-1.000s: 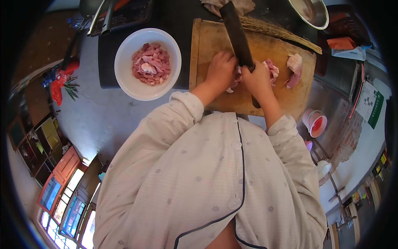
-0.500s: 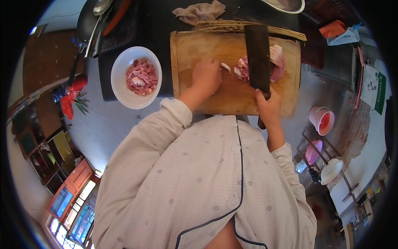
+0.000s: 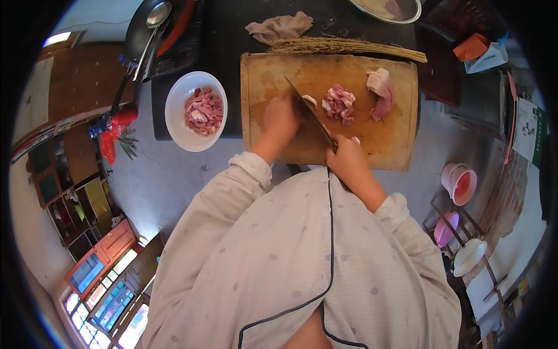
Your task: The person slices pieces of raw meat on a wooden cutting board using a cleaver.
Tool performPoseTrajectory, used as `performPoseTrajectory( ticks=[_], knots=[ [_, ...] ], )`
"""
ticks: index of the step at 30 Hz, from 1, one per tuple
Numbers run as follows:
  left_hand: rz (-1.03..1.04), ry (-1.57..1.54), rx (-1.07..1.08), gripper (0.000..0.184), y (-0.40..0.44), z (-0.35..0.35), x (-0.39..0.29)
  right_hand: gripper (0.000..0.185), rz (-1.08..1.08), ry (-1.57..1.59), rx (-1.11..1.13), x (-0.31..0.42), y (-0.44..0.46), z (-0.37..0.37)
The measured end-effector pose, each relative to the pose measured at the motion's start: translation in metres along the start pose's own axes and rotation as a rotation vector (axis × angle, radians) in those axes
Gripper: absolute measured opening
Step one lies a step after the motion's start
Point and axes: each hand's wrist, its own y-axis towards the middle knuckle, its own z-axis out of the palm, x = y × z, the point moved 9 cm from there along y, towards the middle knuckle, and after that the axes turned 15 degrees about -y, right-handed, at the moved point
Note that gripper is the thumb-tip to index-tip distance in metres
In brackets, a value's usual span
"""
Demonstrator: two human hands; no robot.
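My right hand (image 3: 350, 164) grips the handle of a cleaver (image 3: 314, 119), its blade turned nearly edge-on and slanting up to the left over the wooden cutting board (image 3: 378, 152). Beside the blade's left face is my left hand (image 3: 281, 121), its fingers blurred and partly hidden. A small white strip of fat (image 3: 310, 101) lies just right of the blade. Further right are a heap of cut meat pieces (image 3: 339, 104) and a larger chunk of meat with white fat (image 3: 381, 93). A white bowl (image 3: 174, 128) left of the board holds many cut meat pieces (image 3: 203, 110).
Along the board's far edge lies a bundle of dry straw stalks (image 3: 349, 45), with a crumpled cloth (image 3: 280, 28) behind it. A metal basin (image 3: 414, 16) stands at the back right. At the back left, a ladle (image 3: 157, 16) rests in a dark wok (image 3: 138, 38).
The cleaver has swung left, away from the meat, and turned from showing its broad face to nearly edge-on beside my left hand. My left hand has shifted slightly left.
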Motion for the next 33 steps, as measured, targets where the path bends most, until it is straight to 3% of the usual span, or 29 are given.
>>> performPoseTrajectory(
  ticks=[7,10,14,17,20,23,26,29,33],
  knots=[
    [-0.052,0.048,0.083,0.014,0.001,0.002,0.000,0.034,0.025,0.166,0.180,0.015,0.081,0.014],
    [-0.187,0.028,0.132,0.015,0.004,0.003,-0.002,0.035,0.044,0.149,0.009,0.001,0.069,-0.020],
    [-0.194,0.064,0.125,0.019,0.008,0.018,-0.005,0.035,0.242,0.394,0.101,-0.050,0.033,-0.015],
    [-0.173,-0.120,0.187,0.020,0.013,0.043,-0.007,0.033,0.211,0.427,0.010,-0.068,0.010,-0.014],
    [-0.098,-0.587,0.044,0.018,0.013,0.039,-0.026,0.032,0.177,0.485,-0.015,-0.064,-0.009,-0.027],
    [-0.090,-0.441,0.075,0.017,0.000,0.006,-0.033,0.035,0.170,0.450,-0.009,-0.065,-0.017,-0.033],
    [-0.079,-0.221,-0.053,0.017,-0.025,-0.025,-0.007,0.035,0.143,0.268,0.112,-0.047,-0.021,-0.037],
    [0.100,-0.145,-0.135,0.011,-0.055,-0.035,-0.002,0.035,0.135,0.236,0.210,-0.048,-0.014,-0.010],
    [0.218,-0.048,-0.168,0.011,-0.073,-0.025,-0.020,0.032,0.061,0.116,0.010,-0.048,-0.005,-0.012]
  ],
)
